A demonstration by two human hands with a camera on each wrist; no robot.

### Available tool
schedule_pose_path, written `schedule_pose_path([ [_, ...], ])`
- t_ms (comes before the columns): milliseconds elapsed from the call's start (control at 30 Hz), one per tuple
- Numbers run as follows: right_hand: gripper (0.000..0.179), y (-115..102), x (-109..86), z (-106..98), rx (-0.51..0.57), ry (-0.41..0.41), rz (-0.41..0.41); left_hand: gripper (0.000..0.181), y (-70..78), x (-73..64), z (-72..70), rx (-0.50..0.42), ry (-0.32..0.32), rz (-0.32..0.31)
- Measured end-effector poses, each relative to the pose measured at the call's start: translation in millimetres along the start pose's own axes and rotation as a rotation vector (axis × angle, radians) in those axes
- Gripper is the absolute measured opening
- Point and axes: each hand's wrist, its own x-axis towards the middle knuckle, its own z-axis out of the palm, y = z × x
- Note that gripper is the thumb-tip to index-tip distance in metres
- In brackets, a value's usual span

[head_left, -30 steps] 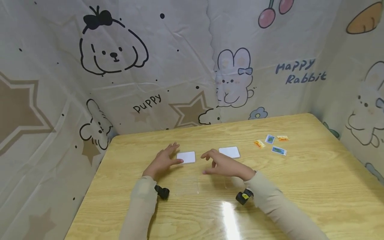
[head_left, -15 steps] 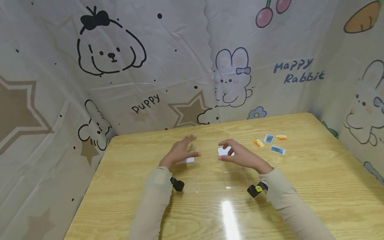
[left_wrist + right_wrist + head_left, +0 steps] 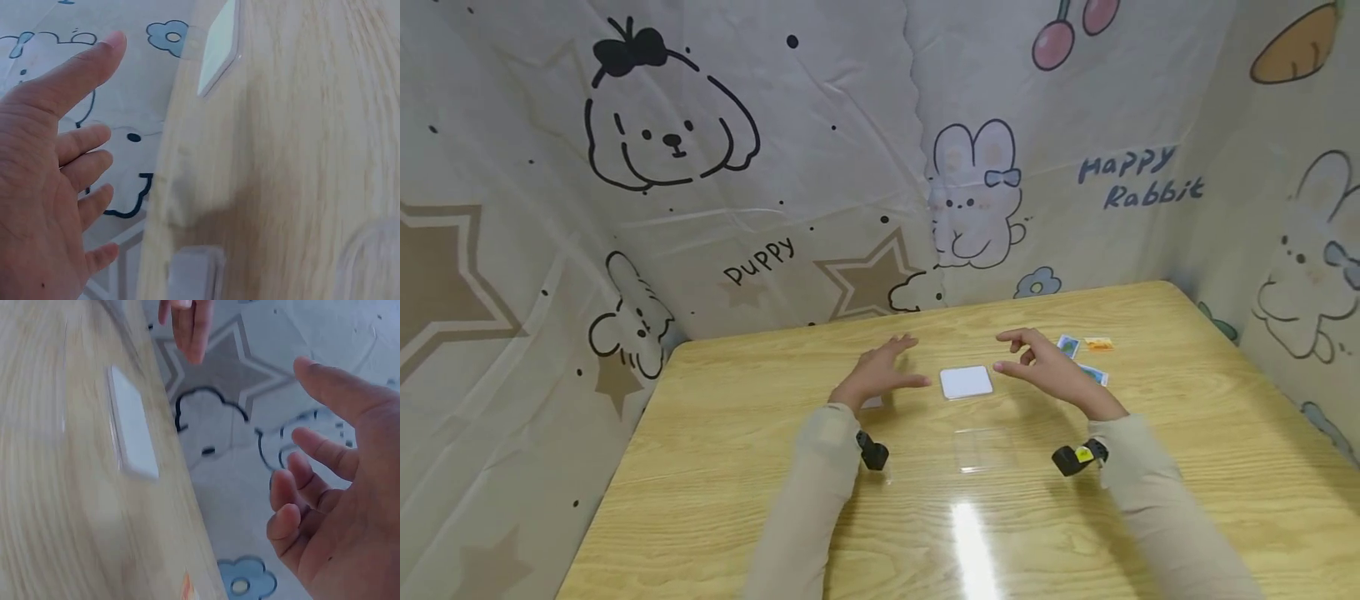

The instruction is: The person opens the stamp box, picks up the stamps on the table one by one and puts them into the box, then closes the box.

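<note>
My left hand [image 3: 880, 371] hovers above the table with fingers and thumb apart, holding nothing. Below it, mostly covered in the head view, lies one white rectangular stack [image 3: 872, 402], seen as a pale block [image 3: 192, 275] in the left wrist view. A second white stack [image 3: 966, 382] lies flat between my hands, with a clear edge around it in the right wrist view. To its right hangs my right hand [image 3: 1048, 367], fingers loosely bent and nothing between them. A thin clear plastic piece [image 3: 985, 450] lies nearer to me.
Small printed pieces lie right of my right hand: a blue-and-green one [image 3: 1068, 346], an orange one [image 3: 1099, 343] and another blue one [image 3: 1094, 375], partly covered. A patterned cloth [image 3: 820, 167] hangs behind the wooden table [image 3: 700, 467].
Both hands have moved right. The right hand has passed over the right white stack, now fully visible, and covers an orange piece. The left hand now covers most of the left stack.
</note>
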Motion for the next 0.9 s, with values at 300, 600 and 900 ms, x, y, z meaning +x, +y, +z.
schedule_pose_path([
  [300,0.054,31.2,-8.9,-21.2,-0.089,0.073,0.037,0.085,8.1,17.0,15.8,-0.018,-0.064,-0.019],
  [600,0.055,53.2,-19.7,-43.3,-0.113,0.088,0.085,0.086,11.3,24.8,25.7,0.031,-0.098,-0.010],
  [900,0.060,83.4,-26.9,-55.3,-0.123,0.066,0.185,0.086,7.5,31.6,35.4,0.069,-0.110,-0.010],
])
